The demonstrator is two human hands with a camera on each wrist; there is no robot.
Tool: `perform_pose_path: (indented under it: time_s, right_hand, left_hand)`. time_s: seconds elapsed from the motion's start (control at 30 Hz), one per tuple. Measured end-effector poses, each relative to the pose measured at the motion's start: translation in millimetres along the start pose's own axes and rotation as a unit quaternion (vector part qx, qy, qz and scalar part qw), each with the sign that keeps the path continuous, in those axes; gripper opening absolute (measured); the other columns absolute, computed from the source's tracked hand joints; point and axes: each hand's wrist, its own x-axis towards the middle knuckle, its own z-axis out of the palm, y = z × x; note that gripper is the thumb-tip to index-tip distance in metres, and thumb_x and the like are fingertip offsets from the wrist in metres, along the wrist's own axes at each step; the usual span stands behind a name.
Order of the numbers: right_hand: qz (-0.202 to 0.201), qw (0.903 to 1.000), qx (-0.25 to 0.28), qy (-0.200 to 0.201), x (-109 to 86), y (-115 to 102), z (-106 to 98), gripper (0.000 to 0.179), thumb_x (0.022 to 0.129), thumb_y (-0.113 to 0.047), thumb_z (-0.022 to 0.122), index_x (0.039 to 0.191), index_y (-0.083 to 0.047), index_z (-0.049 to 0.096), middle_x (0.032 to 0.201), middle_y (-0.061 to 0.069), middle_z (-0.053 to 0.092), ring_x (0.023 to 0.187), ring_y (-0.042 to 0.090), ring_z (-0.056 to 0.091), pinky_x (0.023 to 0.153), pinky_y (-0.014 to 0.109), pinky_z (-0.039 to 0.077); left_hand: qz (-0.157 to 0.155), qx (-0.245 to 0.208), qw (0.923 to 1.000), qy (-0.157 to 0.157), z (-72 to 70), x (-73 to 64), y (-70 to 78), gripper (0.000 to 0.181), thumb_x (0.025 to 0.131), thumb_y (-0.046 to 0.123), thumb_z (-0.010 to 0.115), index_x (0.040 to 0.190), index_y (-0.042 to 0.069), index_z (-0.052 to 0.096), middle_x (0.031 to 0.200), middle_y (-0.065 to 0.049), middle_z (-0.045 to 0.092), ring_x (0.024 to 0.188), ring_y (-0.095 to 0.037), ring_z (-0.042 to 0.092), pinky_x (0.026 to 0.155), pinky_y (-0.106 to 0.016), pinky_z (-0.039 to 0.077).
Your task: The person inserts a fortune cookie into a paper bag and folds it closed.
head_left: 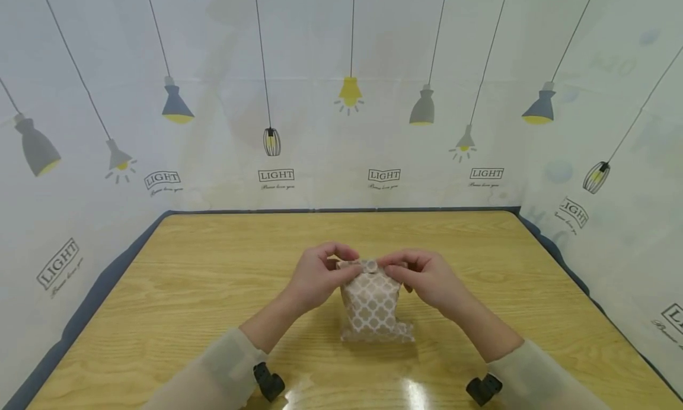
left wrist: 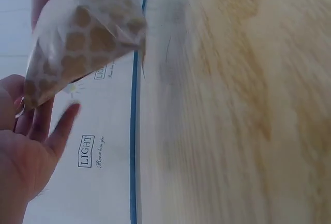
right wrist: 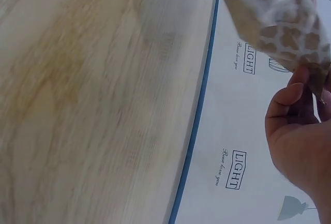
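Observation:
A small plastic bag [head_left: 372,303] with a white lattice pattern over beige stands in front of me, its top edge folded over. My left hand [head_left: 320,275] pinches the upper left corner between thumb and fingers. On the other side, my right hand [head_left: 429,279] pinches the upper right corner the same way. The left wrist view shows the bag [left wrist: 85,38] bulging, with fingers of the left hand [left wrist: 31,141] at its corner. In the right wrist view, the thumb and fingers of the right hand [right wrist: 300,131] grip the bag's corner [right wrist: 295,38].
A wooden table [head_left: 213,268] with a dark blue edge lies beneath the hands. Pale sheets printed with hanging lamps [head_left: 350,93] and the word LIGHT surround it at the back and sides. Each wrist carries a small black camera [head_left: 268,383].

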Motion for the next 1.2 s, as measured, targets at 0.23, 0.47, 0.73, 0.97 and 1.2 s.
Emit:
perform_pose_path:
  time_s: [0.23, 0.47, 0.73, 0.97, 1.2]
  right_hand:
    - [0.02, 0.9998, -0.008, -0.004, 5.4, -3.3, 7.7, 0.033, 0.108, -0.029, 0.072, 0.134, -0.01, 0.074, 0.107, 0.006, 0.072, 0.076, 0.015, 0.056, 0.063, 0.025, 0.05]
    - [0.015, 0.9998, 0.007, 0.012, 6.7, -5.2, 12.7, 0.02, 0.106, -0.02, 0.074, 0.121, -0.007, 0.08, 0.101, 0.001, 0.077, 0.074, 0.012, 0.058, 0.062, 0.026, 0.053]
    - [0.037, 0.9985, 0.035, 0.018, 5.9, -4.4, 4.3, 0.028, 0.107, -0.017, 0.071, 0.126, 0.002, 0.077, 0.105, 0.003, 0.077, 0.081, 0.014, 0.07, 0.076, 0.031, 0.064]
    - [0.055, 0.997, 0.04, 0.038, 6.5, -5.2, -2.6, 0.028, 0.107, -0.014, 0.072, 0.128, 0.003, 0.077, 0.115, 0.008, 0.081, 0.084, 0.012, 0.076, 0.082, 0.032, 0.067]
    - [0.097, 0.9888, 0.113, -0.002, 6.2, -3.5, -7.2, 0.035, 0.108, -0.009, 0.067, 0.137, 0.011, 0.068, 0.103, 0.001, 0.078, 0.086, 0.012, 0.076, 0.085, 0.03, 0.067]
  left_hand:
    - [0.021, 0.022, 0.9995, -0.001, 4.4, -1.5, 1.4, 0.014, 0.101, 0.013, 0.079, 0.115, 0.01, 0.08, 0.119, -0.01, 0.075, 0.1, -0.016, 0.071, 0.076, -0.024, 0.06]
    - [0.023, 0.043, 0.9988, 0.001, 6.3, -2.4, 3.3, 0.01, 0.101, 0.016, 0.08, 0.111, 0.014, 0.083, 0.116, -0.005, 0.076, 0.104, -0.014, 0.069, 0.082, -0.025, 0.061]
    - [0.027, 0.063, 0.9972, 0.031, 1.5, -0.7, 3.9, 0.007, 0.101, 0.016, 0.081, 0.106, 0.017, 0.085, 0.112, -0.003, 0.077, 0.097, -0.014, 0.068, 0.077, -0.025, 0.06]
    - [-0.026, -0.038, 0.9989, -0.004, -11.8, 0.0, -6.7, 0.016, 0.103, 0.011, 0.077, 0.118, 0.006, 0.081, 0.119, -0.014, 0.076, 0.093, -0.017, 0.074, 0.078, -0.037, 0.068]
    - [-0.045, -0.064, 0.9969, 0.013, -20.2, -0.4, -14.6, 0.014, 0.102, 0.009, 0.076, 0.114, 0.004, 0.082, 0.119, -0.014, 0.078, 0.099, -0.019, 0.079, 0.081, -0.041, 0.069]
